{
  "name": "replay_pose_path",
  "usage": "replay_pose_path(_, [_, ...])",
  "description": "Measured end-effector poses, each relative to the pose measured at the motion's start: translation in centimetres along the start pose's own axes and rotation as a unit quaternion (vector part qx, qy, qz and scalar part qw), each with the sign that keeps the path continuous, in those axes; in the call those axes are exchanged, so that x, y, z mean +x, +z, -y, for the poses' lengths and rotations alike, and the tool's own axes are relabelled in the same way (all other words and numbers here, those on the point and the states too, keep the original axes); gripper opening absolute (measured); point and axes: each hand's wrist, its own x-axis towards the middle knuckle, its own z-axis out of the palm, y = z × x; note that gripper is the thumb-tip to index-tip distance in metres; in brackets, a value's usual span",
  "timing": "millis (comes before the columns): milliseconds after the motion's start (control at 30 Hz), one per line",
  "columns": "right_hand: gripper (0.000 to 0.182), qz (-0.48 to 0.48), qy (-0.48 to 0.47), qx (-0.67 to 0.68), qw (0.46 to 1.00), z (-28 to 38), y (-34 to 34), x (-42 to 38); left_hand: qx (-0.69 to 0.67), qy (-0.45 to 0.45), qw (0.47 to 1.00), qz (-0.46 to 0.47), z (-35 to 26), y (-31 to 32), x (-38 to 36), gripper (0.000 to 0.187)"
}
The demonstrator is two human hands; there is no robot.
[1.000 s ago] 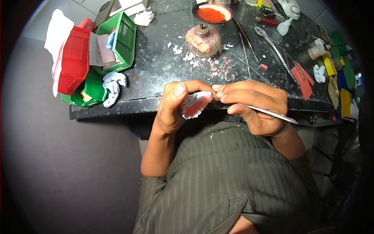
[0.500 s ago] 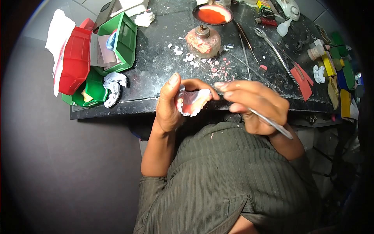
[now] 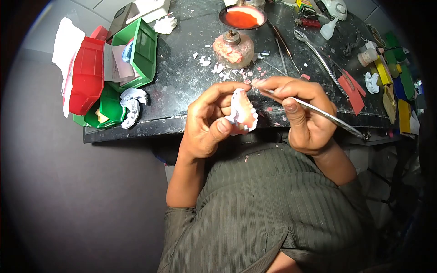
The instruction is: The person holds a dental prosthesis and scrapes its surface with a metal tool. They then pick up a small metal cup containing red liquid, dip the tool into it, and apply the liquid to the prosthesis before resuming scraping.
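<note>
Left hand [image 3: 205, 120] has flipped the denture model [image 3: 242, 111] round since a moment ago, gripping it teeth-out over the table [image 3: 182, 82] edge. Right hand [image 3: 302, 113] is closed on the thin metal tool [image 3: 318, 111], tip back at the wax, so looks like trimming a fresh side.

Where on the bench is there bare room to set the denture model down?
Bare benchtop lies between the green bin and the spirit lamp, running to the front edge. Crumbs litter the area near the lamp; the right side, with forceps and red wax sheets, is crowded.
</note>
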Motion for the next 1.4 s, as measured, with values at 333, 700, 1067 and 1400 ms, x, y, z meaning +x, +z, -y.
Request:
replay_pose_path(333, [0.019, 0.071, -0.140, -0.188, 0.970, 1.3, -0.4, 0.8, 0.139, 0.154, 0.976, -0.072, 2.7, 1.6, 0.2, 0.081])
replay_pose_path(700, [0.027, 0.128, -0.189, -0.213, 0.950, 0.7, 1.7, -0.1, 0.335, 0.320, 0.880, -0.102, 4.5, 1.0, 0.3, 0.074])
replay_pose_path(1067, [0.024, 0.120, -0.194, -0.210, 0.951, 0.7, 2.3, -0.1, 0.304, 0.364, 0.874, -0.105, 5.5, 0.8, 0.4, 0.073])
replay_pose_path(1400, [0.023, 0.166, -0.137, -0.166, 0.962, 1.2, 1.3, 0.3, 0.289, 0.393, 0.868, -0.092, 5.4, 0.8, 0.9, 0.069])
